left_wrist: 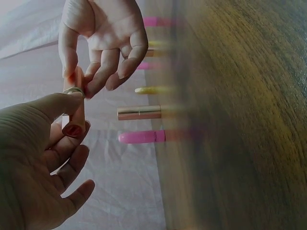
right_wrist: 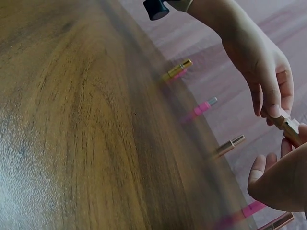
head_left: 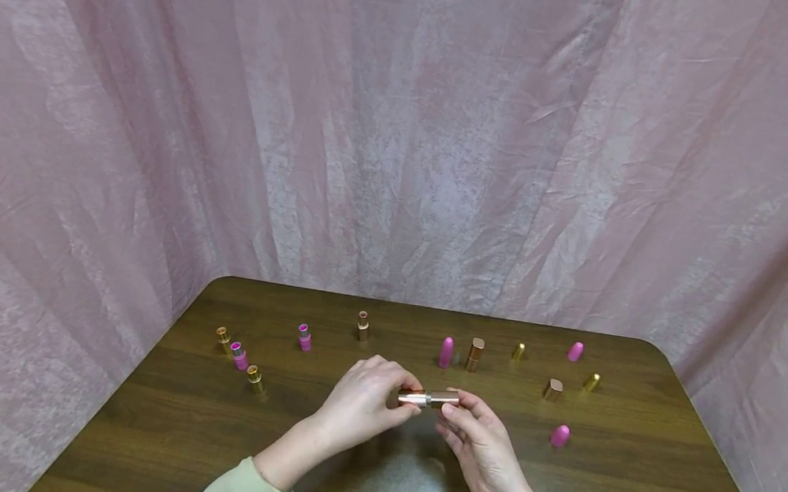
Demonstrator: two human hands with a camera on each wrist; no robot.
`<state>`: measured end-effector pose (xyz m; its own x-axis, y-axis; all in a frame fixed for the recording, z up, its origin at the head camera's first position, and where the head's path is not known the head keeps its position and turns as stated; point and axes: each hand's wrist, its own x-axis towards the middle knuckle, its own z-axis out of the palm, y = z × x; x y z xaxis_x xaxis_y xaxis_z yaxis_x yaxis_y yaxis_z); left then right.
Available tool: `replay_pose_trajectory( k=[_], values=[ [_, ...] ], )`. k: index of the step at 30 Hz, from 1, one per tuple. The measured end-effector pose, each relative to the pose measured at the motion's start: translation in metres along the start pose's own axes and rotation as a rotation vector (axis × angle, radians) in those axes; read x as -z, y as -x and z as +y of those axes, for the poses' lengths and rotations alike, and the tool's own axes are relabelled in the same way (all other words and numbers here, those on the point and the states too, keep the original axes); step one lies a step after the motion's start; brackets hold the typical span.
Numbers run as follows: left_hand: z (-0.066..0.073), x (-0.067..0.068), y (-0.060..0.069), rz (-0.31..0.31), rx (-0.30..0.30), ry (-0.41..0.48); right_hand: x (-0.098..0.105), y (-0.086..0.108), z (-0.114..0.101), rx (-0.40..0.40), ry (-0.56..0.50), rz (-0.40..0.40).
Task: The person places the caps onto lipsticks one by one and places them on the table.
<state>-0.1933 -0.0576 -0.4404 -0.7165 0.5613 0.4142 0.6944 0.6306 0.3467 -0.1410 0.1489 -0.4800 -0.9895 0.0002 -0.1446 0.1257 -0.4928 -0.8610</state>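
Note:
A rose-gold lipstick tube (head_left: 415,398) is held level above the table between both hands, with a silvery band near its middle. My left hand (head_left: 368,396) pinches its left end between thumb and fingers. At its right end, my right hand (head_left: 488,449) pinches the rose-gold part with thumb and fingertips. In the left wrist view the tube (left_wrist: 76,108) looks square-sided, partly covered by the left thumb. The right wrist view shows the left hand (right_wrist: 264,72) meeting the right hand (right_wrist: 280,184) at the tube.
Uncapped lipstick bases stand at left: gold (head_left: 254,379), pink (head_left: 238,355) and rose-gold (head_left: 362,327) ones. Loose caps stand at right, including pink (head_left: 560,435), gold (head_left: 591,382) and rose-gold (head_left: 553,389). A closed pink lipstick (head_left: 446,352) and rose-gold lipstick (head_left: 474,355) stand beyond the hands.

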Motion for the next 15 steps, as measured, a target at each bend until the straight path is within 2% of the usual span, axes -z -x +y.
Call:
replay_pose_trajectory(
  k=[5, 15],
  values=[
    [0.0008, -0.0013, -0.0004, -0.013, 0.009, 0.012, -0.0022, -0.0001, 0.0, -0.012, -0.004, 0.008],
    [0.001, -0.0033, 0.0007, -0.041, 0.03, 0.02, -0.0027, 0.0015, -0.0004, -0.006, -0.013, -0.03]
  ],
)
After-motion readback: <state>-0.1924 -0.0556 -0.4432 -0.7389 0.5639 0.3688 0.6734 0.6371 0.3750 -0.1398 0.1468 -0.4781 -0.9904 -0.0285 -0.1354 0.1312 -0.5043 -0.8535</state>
